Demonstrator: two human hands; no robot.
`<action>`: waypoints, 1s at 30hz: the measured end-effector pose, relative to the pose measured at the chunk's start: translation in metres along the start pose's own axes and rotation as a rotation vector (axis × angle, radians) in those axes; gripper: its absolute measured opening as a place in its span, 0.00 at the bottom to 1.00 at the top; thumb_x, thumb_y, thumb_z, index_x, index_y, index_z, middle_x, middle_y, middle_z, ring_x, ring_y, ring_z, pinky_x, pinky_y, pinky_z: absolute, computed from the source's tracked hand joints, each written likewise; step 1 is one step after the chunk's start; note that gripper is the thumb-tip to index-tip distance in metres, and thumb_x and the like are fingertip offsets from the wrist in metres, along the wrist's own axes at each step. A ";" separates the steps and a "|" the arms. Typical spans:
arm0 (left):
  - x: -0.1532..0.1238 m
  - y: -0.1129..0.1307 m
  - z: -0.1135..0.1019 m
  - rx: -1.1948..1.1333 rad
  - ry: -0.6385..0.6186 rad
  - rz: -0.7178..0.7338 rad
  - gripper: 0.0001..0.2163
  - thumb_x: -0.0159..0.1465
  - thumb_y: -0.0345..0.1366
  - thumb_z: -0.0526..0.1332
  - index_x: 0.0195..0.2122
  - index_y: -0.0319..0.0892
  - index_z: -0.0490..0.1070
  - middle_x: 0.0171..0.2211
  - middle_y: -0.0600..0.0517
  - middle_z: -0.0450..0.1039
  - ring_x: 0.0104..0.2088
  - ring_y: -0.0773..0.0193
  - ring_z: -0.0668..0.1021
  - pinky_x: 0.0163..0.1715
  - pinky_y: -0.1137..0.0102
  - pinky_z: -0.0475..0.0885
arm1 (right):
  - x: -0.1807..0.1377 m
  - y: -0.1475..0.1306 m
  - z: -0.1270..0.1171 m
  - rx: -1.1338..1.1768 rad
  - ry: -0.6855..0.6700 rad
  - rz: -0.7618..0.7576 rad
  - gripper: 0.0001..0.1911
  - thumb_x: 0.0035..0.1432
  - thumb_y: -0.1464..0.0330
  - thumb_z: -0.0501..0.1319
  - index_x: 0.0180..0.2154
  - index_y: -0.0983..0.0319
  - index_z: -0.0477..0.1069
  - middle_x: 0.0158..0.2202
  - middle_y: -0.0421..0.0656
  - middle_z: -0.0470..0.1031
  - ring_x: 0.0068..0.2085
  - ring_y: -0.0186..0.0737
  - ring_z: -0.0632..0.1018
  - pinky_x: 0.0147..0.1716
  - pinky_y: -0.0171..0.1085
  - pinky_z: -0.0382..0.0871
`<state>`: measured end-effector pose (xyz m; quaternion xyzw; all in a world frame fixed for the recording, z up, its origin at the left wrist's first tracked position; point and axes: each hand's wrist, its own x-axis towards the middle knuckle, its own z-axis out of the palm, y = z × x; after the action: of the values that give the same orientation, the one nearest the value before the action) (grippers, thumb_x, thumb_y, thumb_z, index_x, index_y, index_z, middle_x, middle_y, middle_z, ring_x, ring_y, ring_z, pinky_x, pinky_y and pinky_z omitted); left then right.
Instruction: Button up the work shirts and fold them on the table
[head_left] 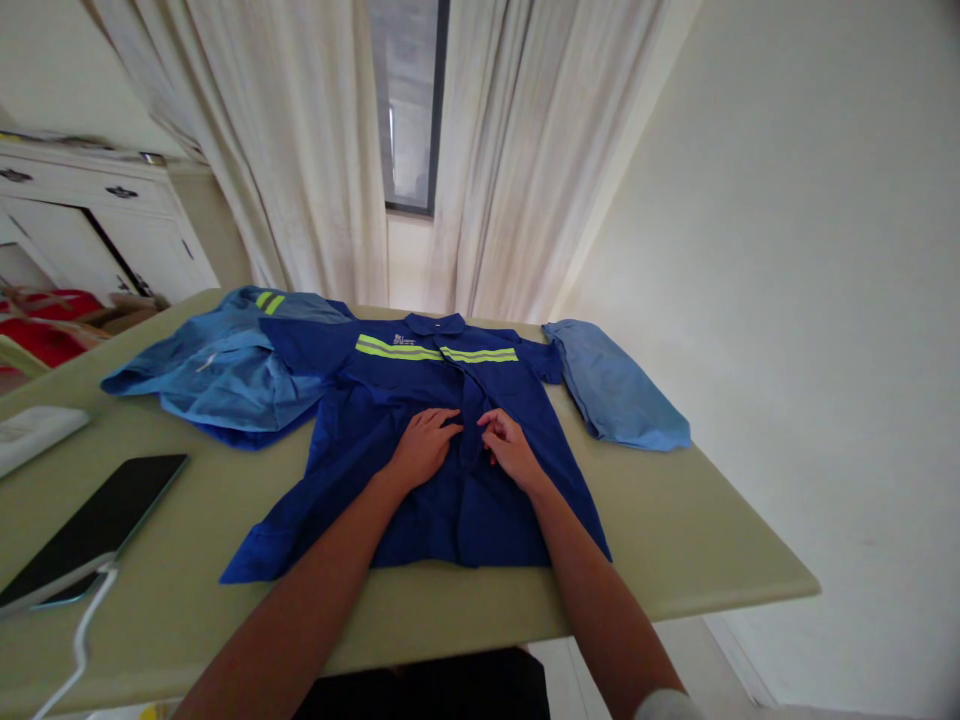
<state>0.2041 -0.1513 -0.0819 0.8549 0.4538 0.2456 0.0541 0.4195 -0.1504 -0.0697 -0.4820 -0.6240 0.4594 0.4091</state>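
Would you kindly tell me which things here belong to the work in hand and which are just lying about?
In hand: blue work shirt, left hand and right hand on its front, table beneath.
Lying about: tablet, white cable, white cabinet, curtains.

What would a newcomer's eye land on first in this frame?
The dark blue work shirt with yellow reflective stripes, spread on the table, draws the eye first. The left hand and right hand rest close together on its front. A lighter blue sleeve lies to its right; a dark tablet sits near the table's left edge.
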 end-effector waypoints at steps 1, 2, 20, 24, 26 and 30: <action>0.001 0.003 -0.002 -0.038 0.009 0.008 0.18 0.67 0.28 0.55 0.52 0.49 0.78 0.60 0.49 0.73 0.61 0.54 0.70 0.61 0.55 0.65 | -0.001 -0.002 -0.002 -0.051 0.027 -0.023 0.11 0.52 0.69 0.58 0.40 0.57 0.71 0.24 0.33 0.64 0.22 0.32 0.65 0.20 0.29 0.61; 0.001 0.006 -0.003 -0.074 0.018 0.000 0.15 0.67 0.29 0.56 0.48 0.48 0.80 0.57 0.49 0.75 0.57 0.54 0.72 0.58 0.56 0.67 | -0.002 -0.004 -0.005 -0.110 0.040 -0.045 0.10 0.53 0.70 0.56 0.38 0.58 0.72 0.23 0.33 0.64 0.22 0.32 0.65 0.20 0.30 0.59; 0.000 0.025 -0.006 -0.339 -0.104 -0.188 0.08 0.67 0.39 0.60 0.37 0.45 0.79 0.33 0.54 0.80 0.34 0.63 0.78 0.36 0.69 0.65 | -0.017 -0.003 -0.008 -0.567 -0.148 -0.374 0.12 0.54 0.62 0.74 0.35 0.60 0.76 0.33 0.39 0.69 0.31 0.34 0.70 0.31 0.34 0.63; 0.000 0.026 -0.006 -0.390 -0.093 -0.245 0.09 0.66 0.38 0.59 0.35 0.44 0.78 0.31 0.54 0.80 0.31 0.63 0.78 0.33 0.70 0.65 | -0.020 -0.007 -0.003 -0.612 -0.114 -0.350 0.09 0.55 0.64 0.73 0.36 0.60 0.77 0.34 0.39 0.69 0.30 0.33 0.70 0.31 0.34 0.63; 0.000 0.026 -0.007 -0.419 -0.096 -0.257 0.09 0.66 0.38 0.59 0.35 0.44 0.78 0.31 0.53 0.80 0.32 0.63 0.78 0.33 0.70 0.65 | -0.020 -0.008 -0.002 -0.600 -0.109 -0.356 0.11 0.54 0.63 0.74 0.37 0.59 0.77 0.35 0.39 0.68 0.30 0.33 0.69 0.31 0.34 0.63; 0.003 0.028 -0.010 -0.450 -0.086 -0.291 0.09 0.66 0.38 0.59 0.34 0.43 0.77 0.31 0.52 0.80 0.32 0.63 0.78 0.33 0.70 0.66 | -0.020 -0.009 -0.002 -0.560 -0.130 -0.350 0.17 0.51 0.58 0.76 0.37 0.60 0.77 0.35 0.38 0.68 0.30 0.33 0.69 0.30 0.34 0.63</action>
<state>0.2212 -0.1667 -0.0634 0.7567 0.5032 0.2934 0.2968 0.4238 -0.1704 -0.0621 -0.4308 -0.8240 0.2228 0.2929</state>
